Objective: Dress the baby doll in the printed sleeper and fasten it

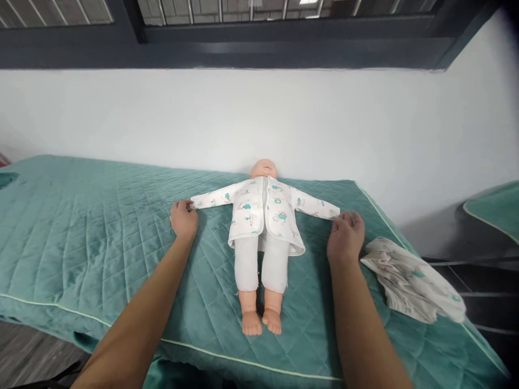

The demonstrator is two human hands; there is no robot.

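two bare forearms reach up from the bottom edge across a teal quilted mattress cover (81, 227) with pale piping along its near side. nearest on it lie the bare feet (261, 321) of a baby doll (261, 237), which rests on its back with its head away from the person and its arms spread flat to both sides. white trousers (259, 267) cover its legs. a little farther, the left hand (184, 219) lies knuckles-up on the cover, fingers curled in, their tips touching the left-hand cuff (194, 203); whether they pinch the cloth cannot be told. the right hand (345, 235) sits likewise at the right-hand cuff (333, 214), fingers bent and close together, and its grip is just as unclear. just beside that wrist, a crumpled printed garment (409, 278) lies at the cover's right edge. the white printed jacket (279, 208) lies closed over the doll's chest, and its head (263, 168) lies close to the white wall (259, 119). a dark window frame (243, 51) runs above.
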